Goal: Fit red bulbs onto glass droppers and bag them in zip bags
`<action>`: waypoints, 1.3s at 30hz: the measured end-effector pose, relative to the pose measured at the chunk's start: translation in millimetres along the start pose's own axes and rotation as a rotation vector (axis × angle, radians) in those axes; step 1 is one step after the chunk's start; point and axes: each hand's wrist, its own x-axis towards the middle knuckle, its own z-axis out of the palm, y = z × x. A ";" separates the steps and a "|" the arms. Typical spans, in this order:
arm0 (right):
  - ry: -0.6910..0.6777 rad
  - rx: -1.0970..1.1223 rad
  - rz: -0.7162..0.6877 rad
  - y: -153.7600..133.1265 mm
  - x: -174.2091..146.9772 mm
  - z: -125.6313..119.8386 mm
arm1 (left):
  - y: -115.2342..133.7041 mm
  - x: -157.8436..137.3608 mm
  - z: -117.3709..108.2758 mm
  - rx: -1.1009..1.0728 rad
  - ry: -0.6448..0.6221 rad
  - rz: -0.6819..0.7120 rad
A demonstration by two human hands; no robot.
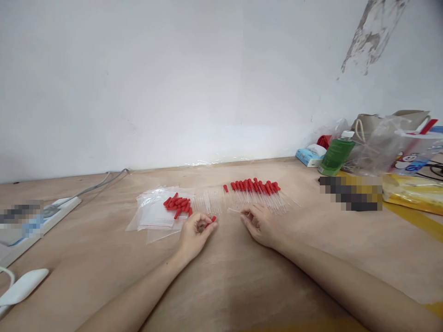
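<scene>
Pinched between the thumb and fingers of my left hand (196, 233) is a red rubber bulb (213, 219). My right hand (260, 224) is closed on a thin clear dropper tube (234, 210), whose end points left toward the bulb; the two are apart. Behind my left hand, a pile of loose red bulbs (177, 203) lies on clear zip bags (152, 214). Several bare clear tubes (206, 202) lie side by side between the hands, farther back. Beyond my right hand is a row of droppers (254, 186) with red bulbs on their ends, and one stands slightly apart at its left.
A power strip (65, 207) with a cable and a white plug (26, 288) lie at the left. At the right are a green bottle (336, 154), a tissue pack (308, 156), plastic bags and a yellow package (415, 193). A white wall (155, 83) closes off the table's back.
</scene>
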 end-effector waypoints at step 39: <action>-0.257 -0.135 -0.251 -18.7 -2.2 -13.6 | 26.4 -14.5 -1.9 0.172 -0.330 0.172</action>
